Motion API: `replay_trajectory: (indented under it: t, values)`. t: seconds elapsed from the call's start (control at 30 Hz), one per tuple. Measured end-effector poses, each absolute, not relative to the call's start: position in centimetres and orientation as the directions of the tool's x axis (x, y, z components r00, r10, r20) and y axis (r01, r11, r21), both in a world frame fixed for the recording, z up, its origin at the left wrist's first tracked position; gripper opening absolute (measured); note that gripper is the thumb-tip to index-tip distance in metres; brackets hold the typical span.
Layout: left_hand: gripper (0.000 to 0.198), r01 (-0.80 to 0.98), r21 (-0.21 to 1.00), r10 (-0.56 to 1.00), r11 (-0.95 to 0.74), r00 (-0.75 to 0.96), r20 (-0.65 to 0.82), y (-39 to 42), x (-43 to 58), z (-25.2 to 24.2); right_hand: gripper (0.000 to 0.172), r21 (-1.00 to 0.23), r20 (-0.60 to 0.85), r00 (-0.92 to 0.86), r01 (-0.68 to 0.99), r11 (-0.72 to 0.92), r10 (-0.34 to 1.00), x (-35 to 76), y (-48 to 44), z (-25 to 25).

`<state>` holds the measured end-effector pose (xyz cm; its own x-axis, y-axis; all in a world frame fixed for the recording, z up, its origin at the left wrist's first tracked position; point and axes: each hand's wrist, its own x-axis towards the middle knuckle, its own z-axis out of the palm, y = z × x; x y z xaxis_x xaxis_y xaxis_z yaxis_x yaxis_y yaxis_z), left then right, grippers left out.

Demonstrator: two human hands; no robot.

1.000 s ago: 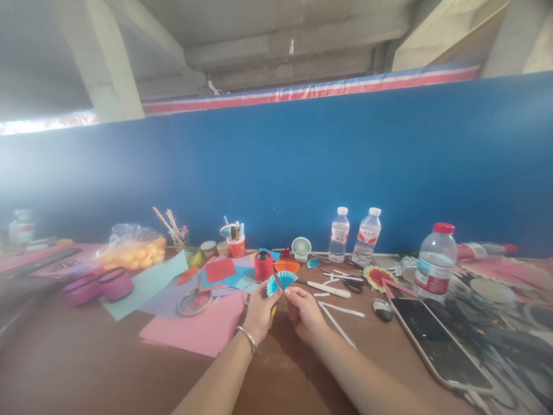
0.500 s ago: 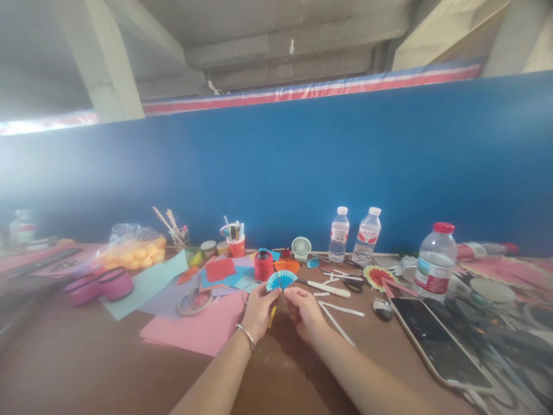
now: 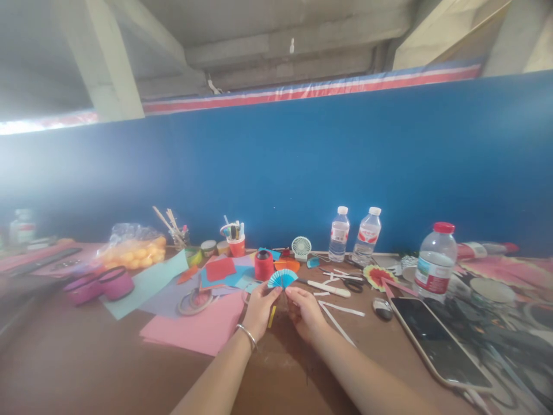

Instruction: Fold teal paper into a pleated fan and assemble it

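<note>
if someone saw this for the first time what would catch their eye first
Probably the broad blue wall filling the middle of the view behind the table. Low at the centre, the pleated blue paper fan pinched between the left hand and right hand would stand out next, then the red-capped bottle standing at the right, beyond the dark-screened phone.
</note>
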<state>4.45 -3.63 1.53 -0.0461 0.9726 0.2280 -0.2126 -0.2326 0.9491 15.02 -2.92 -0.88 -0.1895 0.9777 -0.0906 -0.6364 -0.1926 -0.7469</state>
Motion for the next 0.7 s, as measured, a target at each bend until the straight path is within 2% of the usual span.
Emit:
replay_trajectory:
  t: [0.2,0.43,0.7]
  values:
    - [0.027,-0.159,0.965,0.978,-0.209,-0.053,0.203,-3.2,4.2,0.9,0.026,-0.793,-0.046,-0.158,-0.595,-0.132,0.986,15.0,-2.7,-0.9]
    - [0.025,0.011,0.957,0.956,-0.289,-0.048,0.289,-3.2,3.8,1.0,0.026,-0.916,0.014,-0.077,-0.400,-0.018,0.997,15.1,-2.5,-1.4]
    - [0.019,0.278,0.885,0.917,-0.374,-0.029,0.397,-3.1,3.2,1.7,0.029,-0.880,-0.079,-0.087,-0.461,-0.111,0.993,15.4,-2.2,-1.4]
